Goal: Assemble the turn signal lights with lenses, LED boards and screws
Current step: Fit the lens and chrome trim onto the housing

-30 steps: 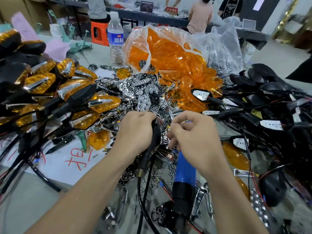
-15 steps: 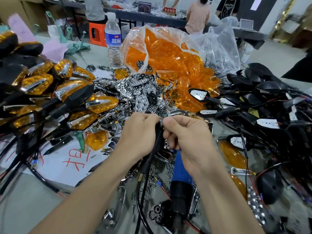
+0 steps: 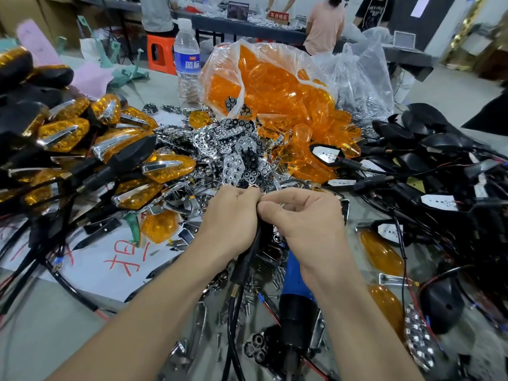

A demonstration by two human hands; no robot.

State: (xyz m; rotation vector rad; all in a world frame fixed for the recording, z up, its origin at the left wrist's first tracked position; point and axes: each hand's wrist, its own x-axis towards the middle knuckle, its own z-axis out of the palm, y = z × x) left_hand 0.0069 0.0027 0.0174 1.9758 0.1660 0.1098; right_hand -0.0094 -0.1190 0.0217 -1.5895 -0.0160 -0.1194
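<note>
Gripping signal stem (image 3: 248,254) in left hand (image 3: 228,226), you pinched small part, hidden, with right hand (image 3: 302,224); loose pinch could have dropped it among scattered screws (image 3: 248,301).

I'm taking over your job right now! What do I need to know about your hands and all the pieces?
Left hand: grips a black light by its stalk.
Right hand: pinches the light's top; what it pinches is hidden.
Parts: lenses at the back, reflectors mid-table, housings with LED boards at right, screws and screwdriver by the wrists.
Done: finished lights heaped at left.
Left to do: likely finish this light, then the remaining housings.
</note>
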